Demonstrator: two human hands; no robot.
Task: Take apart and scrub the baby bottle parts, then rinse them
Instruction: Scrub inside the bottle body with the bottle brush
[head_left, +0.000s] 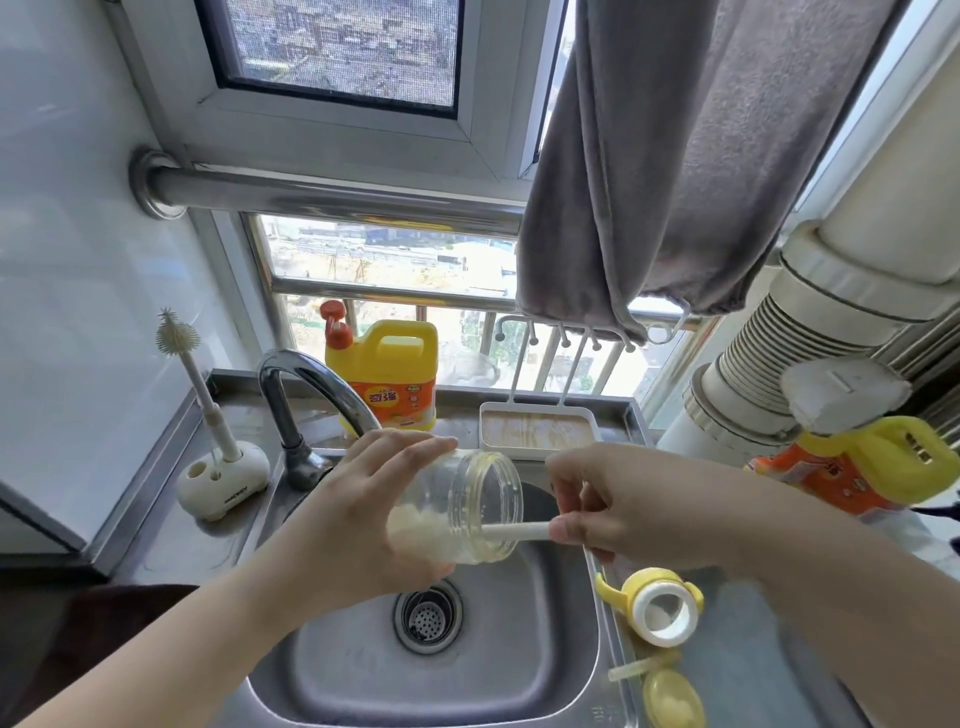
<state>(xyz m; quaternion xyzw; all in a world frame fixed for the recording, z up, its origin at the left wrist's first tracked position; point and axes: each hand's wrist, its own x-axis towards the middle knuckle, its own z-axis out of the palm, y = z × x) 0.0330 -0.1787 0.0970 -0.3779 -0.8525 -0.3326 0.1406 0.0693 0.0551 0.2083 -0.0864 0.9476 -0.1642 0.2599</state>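
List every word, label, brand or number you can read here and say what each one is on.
"奇强": large red characters on the label of the yellow detergent jug behind the faucet.
Small print above and below those characters: too small to read.
Dark brand word on the white brush stand: too blurred to read.
Orange label on the second yellow jug at right: tilted and blurred, unreadable.
Bottle body: no print legible.

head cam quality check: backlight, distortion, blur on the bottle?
Head view: strong backlight from the window blows out the outdoors; wide-angle bends the rail and sink edges; the bottle in the left hand reads soft, brush head inside hazy; right hand reasonably sharp.
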